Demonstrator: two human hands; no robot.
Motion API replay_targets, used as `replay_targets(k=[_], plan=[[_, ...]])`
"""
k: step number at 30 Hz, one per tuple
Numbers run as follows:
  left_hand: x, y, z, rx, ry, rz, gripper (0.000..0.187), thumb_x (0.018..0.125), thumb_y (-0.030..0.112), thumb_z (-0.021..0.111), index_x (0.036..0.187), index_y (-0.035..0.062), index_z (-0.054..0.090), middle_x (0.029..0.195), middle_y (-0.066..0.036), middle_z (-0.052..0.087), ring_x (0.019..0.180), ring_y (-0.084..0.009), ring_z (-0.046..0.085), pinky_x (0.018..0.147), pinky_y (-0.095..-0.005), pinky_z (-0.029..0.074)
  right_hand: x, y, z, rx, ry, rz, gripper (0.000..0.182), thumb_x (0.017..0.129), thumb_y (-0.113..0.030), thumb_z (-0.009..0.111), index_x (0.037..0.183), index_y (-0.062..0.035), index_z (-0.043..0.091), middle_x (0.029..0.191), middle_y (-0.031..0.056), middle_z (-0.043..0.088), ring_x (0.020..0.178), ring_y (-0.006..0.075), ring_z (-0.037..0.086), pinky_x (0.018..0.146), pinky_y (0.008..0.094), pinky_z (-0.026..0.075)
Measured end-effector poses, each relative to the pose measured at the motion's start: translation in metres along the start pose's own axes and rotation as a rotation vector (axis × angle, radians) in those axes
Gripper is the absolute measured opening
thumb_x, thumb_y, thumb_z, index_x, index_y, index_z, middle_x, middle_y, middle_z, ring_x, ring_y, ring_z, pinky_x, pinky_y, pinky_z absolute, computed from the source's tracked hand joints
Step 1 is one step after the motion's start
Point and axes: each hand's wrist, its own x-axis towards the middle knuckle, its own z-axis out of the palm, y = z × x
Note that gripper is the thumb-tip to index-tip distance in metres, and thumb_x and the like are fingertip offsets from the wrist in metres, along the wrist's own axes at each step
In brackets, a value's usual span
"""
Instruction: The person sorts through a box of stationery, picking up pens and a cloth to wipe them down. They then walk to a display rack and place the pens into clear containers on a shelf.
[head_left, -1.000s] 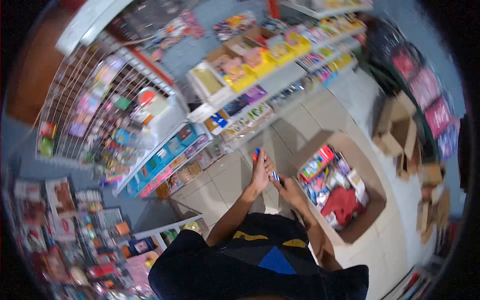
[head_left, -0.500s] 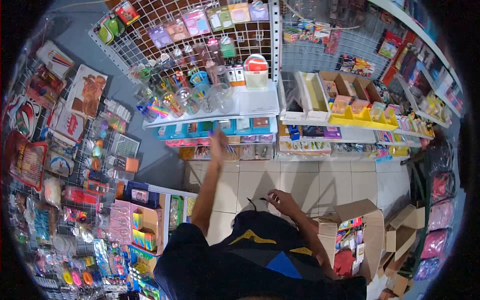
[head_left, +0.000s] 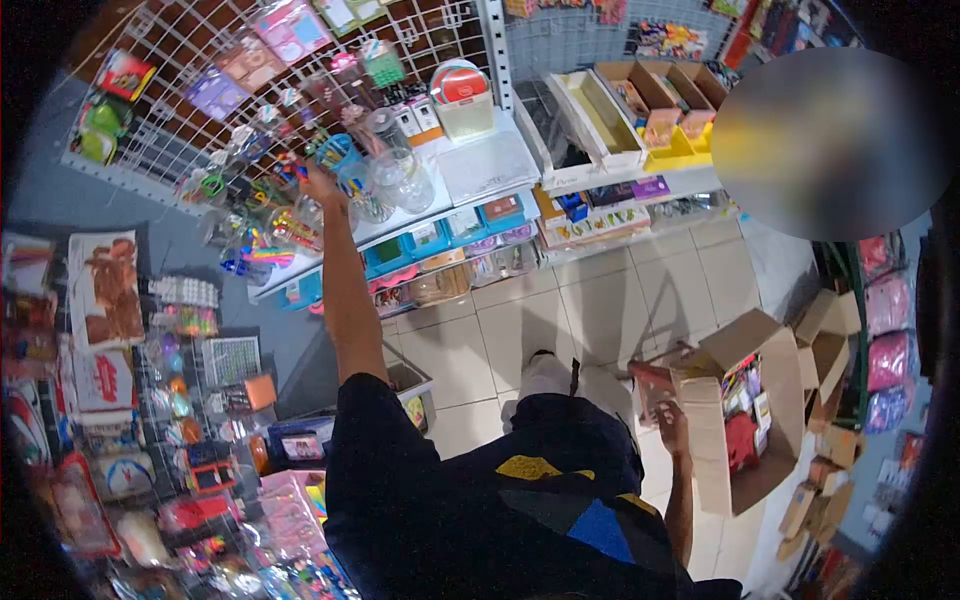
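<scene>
My left hand (head_left: pixel 320 186) reaches over the white shelf (head_left: pixel 470 182) among clear jars and cups of pens. Its fingers are closed, and small blue and red bits show at the fingertips, too small to name. A blue basket (head_left: pixel 338 153) of pens stands just right of that hand, and a clear empty jar (head_left: pixel 404 182) is further right. Below the hand sits a jar with colourful contents (head_left: pixel 296 230). My right hand (head_left: pixel 672 425) hangs low with its fingers apart, beside the open cardboard box (head_left: pixel 712 440), which holds packaged goods and a red item.
Blue trays (head_left: pixel 425 236) line the lower shelf. Cardboard trays (head_left: pixel 662 88) and yellow bins (head_left: pixel 690 148) stand at the right. A wire rack of hanging goods (head_left: pixel 180 330) borders the left. More cardboard boxes (head_left: pixel 825 345) lie at the right.
My left hand has risen from the lower trays to the jars at the upper left. My right hand has moved right and down beside the cardboard box. The view has shifted.
</scene>
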Motion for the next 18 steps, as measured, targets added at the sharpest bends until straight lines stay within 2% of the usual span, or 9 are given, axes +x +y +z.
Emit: replay_targets(k=[1,5,9,11,13,15,16,17,18], plan=[[0.001,-0.005,-0.001,0.027,0.004,-0.022,0.03,0.079,0.017,0.064,0.06,0.0144,0.041,0.048,0.004,0.038,0.038,-0.0066,0.032,0.037,-0.0241,0.023,-0.016,0.0,-0.003,-0.25,0.018,-0.08,0.021,0.093,-0.021,0.053,0.1,-0.0022,0.058,0.08,0.0055,0.063,0.064,0.0129,0.06,0.059,0.0269,0.049],[-0.004,-0.026,-0.012,0.201,-0.098,0.05,0.029,0.085,0.017,0.064,0.065,0.0095,0.045,0.05,0.003,0.04,0.039,-0.0088,0.035,0.039,-0.0261,0.029,-0.061,0.011,0.011,-0.214,0.001,0.101,0.02,0.092,-0.02,0.057,0.099,-0.001,0.058,0.071,0.0074,0.063,0.064,0.0132,0.06,0.059,0.0264,0.048],[-0.017,-0.012,-0.005,0.133,-0.188,0.188,0.02,0.086,0.013,0.061,0.073,0.0069,0.047,0.068,-0.002,0.05,0.06,-0.0107,0.049,0.059,-0.0248,0.043,-0.067,0.04,0.024,-0.2,-0.051,0.116,0.02,0.091,-0.02,0.056,0.1,-0.0011,0.058,0.075,0.0073,0.064,0.067,0.0138,0.062,0.061,0.0268,0.049],[-0.001,-0.006,-0.022,0.199,-0.236,0.39,0.015,0.086,0.013,0.063,0.079,0.0058,0.052,0.079,-0.004,0.055,0.075,-0.0141,0.053,0.074,-0.0288,0.044,-0.061,0.005,0.034,-0.216,-0.086,0.129,0.02,0.091,-0.018,0.056,0.1,-0.001,0.059,0.076,0.0076,0.065,0.068,0.0142,0.062,0.063,0.0271,0.05],[0.016,-0.01,-0.029,0.435,-0.242,0.813,0.017,0.084,0.017,0.066,0.084,0.0042,0.055,0.084,-0.007,0.058,0.077,-0.0158,0.055,0.069,-0.0289,0.045,-0.051,-0.007,0.035,-0.326,-0.11,0.129,0.019,0.089,-0.017,0.057,0.101,-0.003,0.06,0.08,0.0088,0.065,0.069,0.0136,0.063,0.065,0.0274,0.049],[-0.012,0.015,-0.019,0.354,-0.079,0.631,0.008,0.087,0.008,0.055,0.092,0.0027,0.058,0.089,-0.005,0.06,0.086,-0.0177,0.054,0.093,-0.0353,0.038,-0.036,0.008,0.029,-0.378,-0.089,0.03,0.024,0.089,-0.022,0.059,0.105,-0.0033,0.058,0.082,0.015,0.067,0.075,0.0226,0.065,0.066,0.0324,0.05],[-0.017,0.023,-0.028,0.689,-0.205,0.893,0.012,0.088,0.007,0.053,0.097,0.0012,0.058,0.097,-0.008,0.06,0.091,-0.0184,0.054,0.095,-0.0369,0.037,-0.033,0.002,0.025,-0.449,-0.046,-0.099,0.028,0.089,-0.024,0.059,0.108,-0.0023,0.057,0.089,0.0173,0.066,0.08,0.0267,0.065,0.069,0.0343,0.05],[-0.034,0.022,-0.033,0.78,-0.205,0.928,0.016,0.088,0.009,0.054,0.102,0.0008,0.055,0.101,-0.01,0.059,0.093,-0.0205,0.054,0.095,-0.0382,0.037,-0.032,-0.011,0.024,-0.527,0.015,-0.205,0.032,0.089,-0.026,0.059,0.11,-0.0013,0.056,0.097,0.0195,0.065,0.085,0.0309,0.064,0.072,0.0363,0.05],[-0.064,0.021,-0.037,0.821,-0.18,0.881,0.021,0.089,0.012,0.055,0.107,0.0004,0.052,0.105,-0.011,0.057,0.096,-0.0226,0.053,0.095,-0.0396,0.038,-0.032,-0.027,0.021,-0.5,-0.004,-0.093,0.037,0.09,-0.028,0.057,0.114,-0.0002,0.055,0.109,0.0221,0.061,0.093,0.0369,0.061,0.079,0.04,0.05]])
